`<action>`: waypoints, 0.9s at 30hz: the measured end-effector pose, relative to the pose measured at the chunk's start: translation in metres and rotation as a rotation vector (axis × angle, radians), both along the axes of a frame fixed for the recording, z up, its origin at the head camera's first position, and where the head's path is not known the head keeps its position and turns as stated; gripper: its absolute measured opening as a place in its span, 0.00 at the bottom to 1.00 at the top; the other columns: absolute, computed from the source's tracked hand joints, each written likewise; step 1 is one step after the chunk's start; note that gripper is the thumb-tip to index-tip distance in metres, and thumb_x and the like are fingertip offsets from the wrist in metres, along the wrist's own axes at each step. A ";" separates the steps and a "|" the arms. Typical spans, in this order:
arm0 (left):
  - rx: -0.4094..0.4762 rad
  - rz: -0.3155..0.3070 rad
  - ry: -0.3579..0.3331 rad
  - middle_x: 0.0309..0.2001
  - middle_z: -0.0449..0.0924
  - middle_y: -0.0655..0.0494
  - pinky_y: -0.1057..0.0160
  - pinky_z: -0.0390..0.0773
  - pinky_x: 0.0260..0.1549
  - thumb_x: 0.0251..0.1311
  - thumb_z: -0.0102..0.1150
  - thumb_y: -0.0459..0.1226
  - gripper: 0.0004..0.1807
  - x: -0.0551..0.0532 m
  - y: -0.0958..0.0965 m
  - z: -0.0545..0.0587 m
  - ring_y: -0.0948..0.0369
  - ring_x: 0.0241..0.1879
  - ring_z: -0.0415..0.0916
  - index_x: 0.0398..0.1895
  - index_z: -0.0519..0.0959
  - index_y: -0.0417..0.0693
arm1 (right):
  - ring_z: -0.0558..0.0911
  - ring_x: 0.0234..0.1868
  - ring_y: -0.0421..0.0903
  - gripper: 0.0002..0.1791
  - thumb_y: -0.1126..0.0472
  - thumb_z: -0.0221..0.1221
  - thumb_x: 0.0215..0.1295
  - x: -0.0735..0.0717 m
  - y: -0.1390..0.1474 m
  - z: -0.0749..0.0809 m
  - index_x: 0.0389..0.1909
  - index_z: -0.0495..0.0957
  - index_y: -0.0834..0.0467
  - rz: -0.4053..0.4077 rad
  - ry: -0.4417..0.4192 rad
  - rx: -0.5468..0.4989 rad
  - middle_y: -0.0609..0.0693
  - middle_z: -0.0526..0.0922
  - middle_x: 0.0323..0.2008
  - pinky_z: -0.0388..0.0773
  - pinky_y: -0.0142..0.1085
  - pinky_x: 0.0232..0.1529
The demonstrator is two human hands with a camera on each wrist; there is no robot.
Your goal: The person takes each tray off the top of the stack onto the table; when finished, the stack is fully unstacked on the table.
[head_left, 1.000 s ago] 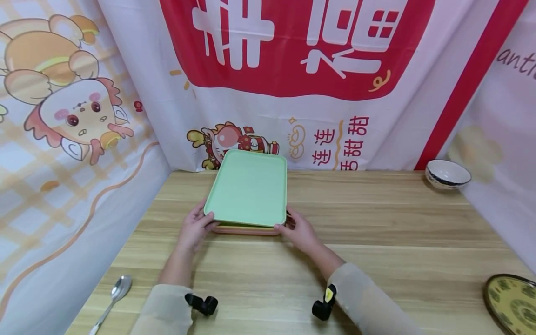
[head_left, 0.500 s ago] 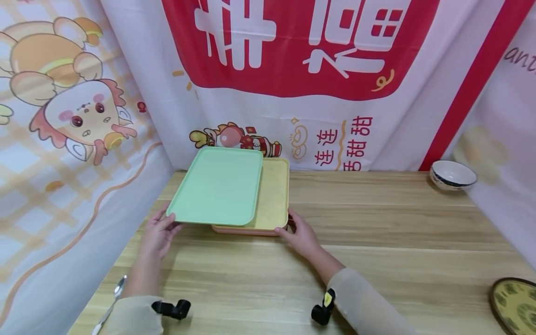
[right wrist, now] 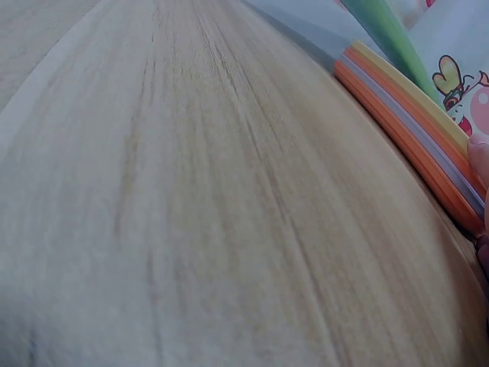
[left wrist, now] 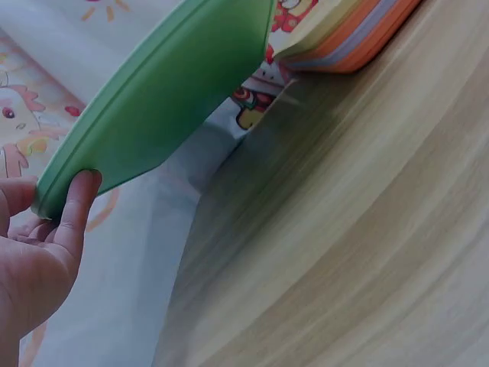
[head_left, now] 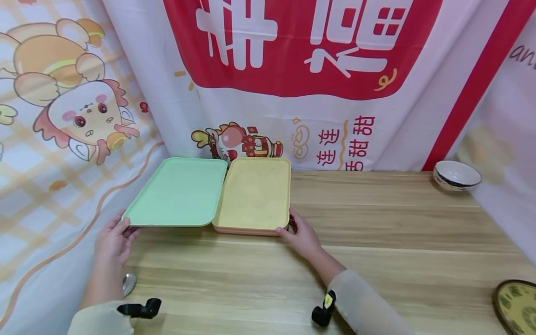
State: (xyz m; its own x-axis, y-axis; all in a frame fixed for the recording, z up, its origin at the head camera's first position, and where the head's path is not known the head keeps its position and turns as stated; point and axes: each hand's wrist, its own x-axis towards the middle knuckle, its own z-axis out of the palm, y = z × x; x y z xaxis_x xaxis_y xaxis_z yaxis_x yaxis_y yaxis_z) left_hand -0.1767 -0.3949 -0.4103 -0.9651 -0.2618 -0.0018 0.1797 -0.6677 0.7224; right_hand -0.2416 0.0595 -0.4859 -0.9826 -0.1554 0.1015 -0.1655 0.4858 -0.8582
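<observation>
While the left hand (head_left: 112,242) pinches the green tray (head_left: 177,191) at its near left corner between thumb and fingers, the right hand (head_left: 302,236) curls round the near right corner of the tray stack (head_left: 247,231). The green tray hangs above the table (head_left: 377,223), just left of the yellow top tray (head_left: 256,193).

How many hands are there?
2. The left hand pinches the green tray at its near left corner; the right hand is at the tray stack's near right corner. No others show.
</observation>
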 end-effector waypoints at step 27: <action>-0.341 0.108 -0.543 0.27 0.80 0.71 0.75 0.85 0.34 0.70 0.51 0.35 0.40 -0.015 -0.032 -0.025 0.74 0.28 0.80 0.78 0.42 0.49 | 0.70 0.69 0.57 0.46 0.44 0.65 0.61 -0.001 0.001 0.000 0.75 0.57 0.57 -0.005 -0.011 0.015 0.59 0.68 0.70 0.67 0.50 0.72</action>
State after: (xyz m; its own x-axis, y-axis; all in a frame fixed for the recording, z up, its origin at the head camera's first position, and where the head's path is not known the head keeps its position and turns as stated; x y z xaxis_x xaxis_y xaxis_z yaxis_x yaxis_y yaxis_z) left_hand -0.1921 -0.4270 -0.4353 -0.8186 -0.4294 -0.3814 -0.2172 -0.3833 0.8977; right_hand -0.2422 0.0608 -0.4858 -0.9844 -0.1523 0.0883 -0.1538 0.4992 -0.8527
